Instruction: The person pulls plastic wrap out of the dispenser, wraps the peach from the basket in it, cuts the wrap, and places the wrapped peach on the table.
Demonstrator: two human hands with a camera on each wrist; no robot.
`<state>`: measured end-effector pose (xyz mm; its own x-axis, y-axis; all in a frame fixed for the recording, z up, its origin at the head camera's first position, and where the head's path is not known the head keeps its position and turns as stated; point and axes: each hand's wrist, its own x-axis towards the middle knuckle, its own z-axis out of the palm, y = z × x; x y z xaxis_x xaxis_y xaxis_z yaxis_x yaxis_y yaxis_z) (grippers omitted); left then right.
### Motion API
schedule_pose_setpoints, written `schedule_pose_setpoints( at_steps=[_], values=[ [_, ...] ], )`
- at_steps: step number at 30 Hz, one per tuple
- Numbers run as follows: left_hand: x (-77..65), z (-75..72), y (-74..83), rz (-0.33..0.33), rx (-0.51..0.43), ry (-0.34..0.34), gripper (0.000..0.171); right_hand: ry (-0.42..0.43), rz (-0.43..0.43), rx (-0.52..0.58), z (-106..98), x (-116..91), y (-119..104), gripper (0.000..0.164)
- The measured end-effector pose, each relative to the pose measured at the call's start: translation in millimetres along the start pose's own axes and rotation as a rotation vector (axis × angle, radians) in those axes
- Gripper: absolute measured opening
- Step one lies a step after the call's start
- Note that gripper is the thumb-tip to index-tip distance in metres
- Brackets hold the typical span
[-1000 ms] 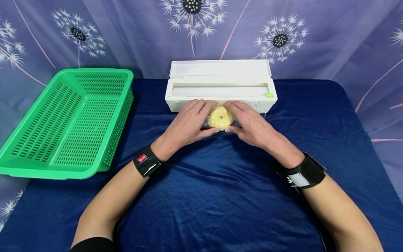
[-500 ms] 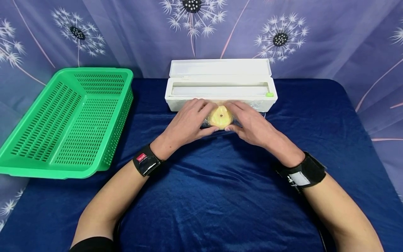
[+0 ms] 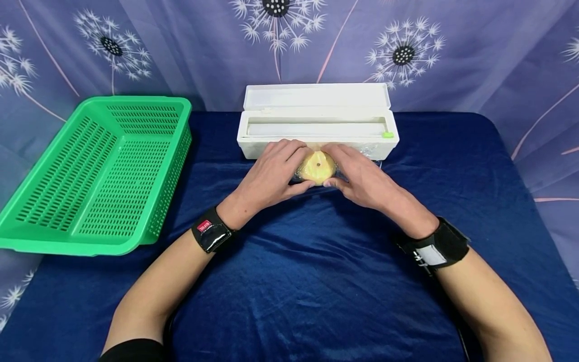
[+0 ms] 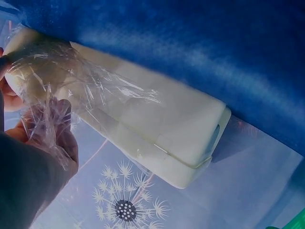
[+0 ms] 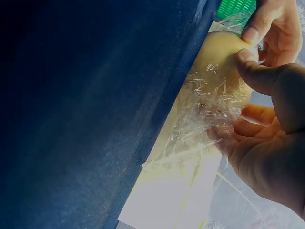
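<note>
A round yellow fruit (image 3: 318, 171) with a small dark spot on top is wrapped in clear cling film (image 5: 205, 107). My left hand (image 3: 277, 173) holds it from the left and my right hand (image 3: 362, 176) from the right. The thumbs nearly meet at its near side, while the fingers curl behind and partly hide it. Just beyond stands a white cling film box (image 3: 254, 151), its lid raised. In the left wrist view, loose crinkled film (image 4: 102, 81) spreads from the fruit along the box. Most fingertips are covered by fruit and film.
A green perforated basket (image 3: 154, 216) stands on the left. A small bright green slider (image 3: 387, 134) sits at the right end of the box's rim. Blue cloth (image 3: 307, 281) covers the table, and a dandelion-patterned curtain (image 3: 190, 50) hangs behind.
Both hands stay in place around the fruit. The fruit tilts slightly between them, its dark spot shifting a little away from me. The box and basket have not moved.
</note>
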<state>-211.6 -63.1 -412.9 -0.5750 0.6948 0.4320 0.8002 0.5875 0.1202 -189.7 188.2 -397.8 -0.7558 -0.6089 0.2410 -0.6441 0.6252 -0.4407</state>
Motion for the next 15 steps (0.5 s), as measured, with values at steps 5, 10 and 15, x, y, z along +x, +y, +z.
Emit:
schedule_pose_setpoints(
  at_steps=[5,10,15],
  values=[
    [0.8,-0.8,1.0,-0.003,0.003,0.006,0.065,0.001,-0.006,0.005,-0.7,-0.3,0.6,0.066],
    [0.8,0.1,1.8,0.001,0.041,-0.013,0.069,0.003,-0.020,0.003,0.1,-0.7,1.0,0.064],
    [-0.8,-0.1,2.5,0.000,0.092,-0.045,0.075,-0.002,-0.013,-0.002,0.6,-0.1,0.7,0.066]
  ],
)
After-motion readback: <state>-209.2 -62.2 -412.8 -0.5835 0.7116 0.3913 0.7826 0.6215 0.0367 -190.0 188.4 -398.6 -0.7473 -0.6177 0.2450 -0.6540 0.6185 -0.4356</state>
